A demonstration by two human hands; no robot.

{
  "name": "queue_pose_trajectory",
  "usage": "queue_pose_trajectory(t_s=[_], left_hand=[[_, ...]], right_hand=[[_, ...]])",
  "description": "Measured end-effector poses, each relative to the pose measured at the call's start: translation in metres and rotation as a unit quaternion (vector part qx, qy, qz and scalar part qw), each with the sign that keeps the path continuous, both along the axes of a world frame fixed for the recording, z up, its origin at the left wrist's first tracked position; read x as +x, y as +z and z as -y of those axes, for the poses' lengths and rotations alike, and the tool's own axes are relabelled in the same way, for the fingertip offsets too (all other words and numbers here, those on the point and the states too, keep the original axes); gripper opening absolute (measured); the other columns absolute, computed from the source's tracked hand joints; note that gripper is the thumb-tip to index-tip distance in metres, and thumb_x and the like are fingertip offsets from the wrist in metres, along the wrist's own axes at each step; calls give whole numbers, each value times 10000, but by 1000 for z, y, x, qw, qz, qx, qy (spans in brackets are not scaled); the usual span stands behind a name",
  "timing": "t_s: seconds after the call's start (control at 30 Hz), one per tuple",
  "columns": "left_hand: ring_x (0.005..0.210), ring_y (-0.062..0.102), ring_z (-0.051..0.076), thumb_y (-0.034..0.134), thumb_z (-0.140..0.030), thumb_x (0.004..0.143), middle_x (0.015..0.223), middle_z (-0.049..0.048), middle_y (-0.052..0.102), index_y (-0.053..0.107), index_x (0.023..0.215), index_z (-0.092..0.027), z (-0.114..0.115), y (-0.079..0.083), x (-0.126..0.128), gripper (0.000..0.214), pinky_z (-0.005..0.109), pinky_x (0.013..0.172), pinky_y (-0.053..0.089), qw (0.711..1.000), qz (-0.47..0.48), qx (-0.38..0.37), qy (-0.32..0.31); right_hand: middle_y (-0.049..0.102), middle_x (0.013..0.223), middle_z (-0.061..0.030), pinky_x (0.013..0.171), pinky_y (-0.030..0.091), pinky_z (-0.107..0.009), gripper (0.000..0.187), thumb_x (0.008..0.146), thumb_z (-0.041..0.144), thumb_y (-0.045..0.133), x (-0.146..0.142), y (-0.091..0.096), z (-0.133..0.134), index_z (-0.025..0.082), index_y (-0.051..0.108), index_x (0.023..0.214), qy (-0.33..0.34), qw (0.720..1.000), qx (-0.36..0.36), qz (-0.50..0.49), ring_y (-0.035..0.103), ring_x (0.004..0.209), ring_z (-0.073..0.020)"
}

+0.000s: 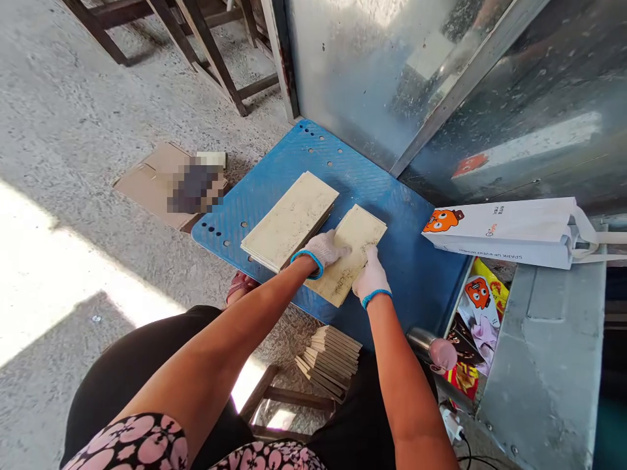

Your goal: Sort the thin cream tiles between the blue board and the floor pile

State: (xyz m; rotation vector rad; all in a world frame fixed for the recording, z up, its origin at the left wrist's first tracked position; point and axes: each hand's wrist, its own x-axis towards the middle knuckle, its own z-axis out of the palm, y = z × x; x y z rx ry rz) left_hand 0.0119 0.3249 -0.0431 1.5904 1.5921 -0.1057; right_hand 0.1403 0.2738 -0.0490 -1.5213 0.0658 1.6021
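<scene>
A small stack of thin, pale wooden boards (pixel 343 282) lies on the blue tabletop (pixel 411 274), with dark specks scattered over its upper face. My left hand (pixel 325 250), in a white glove with a blue cuff, grips the left edge, thumb across the top. At the right edge my right hand (pixel 373 277), gloved alike, is closed with its thumb on top; its other fingers are mostly hidden. Just left of this stack rests a thicker stack of similar boards (pixel 294 219), the nearer part of its side covered by my left wrist.
More thin boards (pixel 330 359) are piled below the table's near edge. A white paper bag (pixel 499 232) lies at the right, by a metal cabinet (pixel 543 326). A metal flask (pixel 426 346) is near my right forearm. Cardboard (pixel 157 176) lies on the floor leftward.
</scene>
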Motion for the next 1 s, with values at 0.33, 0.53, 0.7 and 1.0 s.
queue_pose_trajectory(t_s=[0.33,0.53,0.7,1.0], left_hand=[[1468,317,441,601,-655,854,1582,241,347,430,1513,-171,32,3,19,835,522,1135,350,997,-48,54,18],[1541,130,479,680,-626,831,1662,270,167,343,1589,-183,37,10,30,940,560,1213,195,997,-61,42,-18],[1545,59,499,706,-643,817,1677,277,116,349,1601,-198,31,10,29,970,576,1230,142,998,-45,31,-29],[1551,19,488,768,-626,769,1692,263,85,448,1552,-167,41,2,40,962,585,1246,92,995,-35,86,-48]], right_hand=[[772,861,-80,788,616,-363,459,995,586,490,8,13,7,183,688,1093,3,998,-65,14,744,862,-237],[777,954,-89,790,621,-387,501,979,621,503,19,7,20,182,687,1137,10,997,-71,40,745,862,-243],[769,911,-97,792,623,-398,565,961,679,497,20,-3,22,191,688,1171,5,995,-66,71,739,910,-257],[767,1022,-92,759,630,-364,581,952,695,467,25,-17,28,193,681,1149,-52,981,-101,158,737,882,-227]])
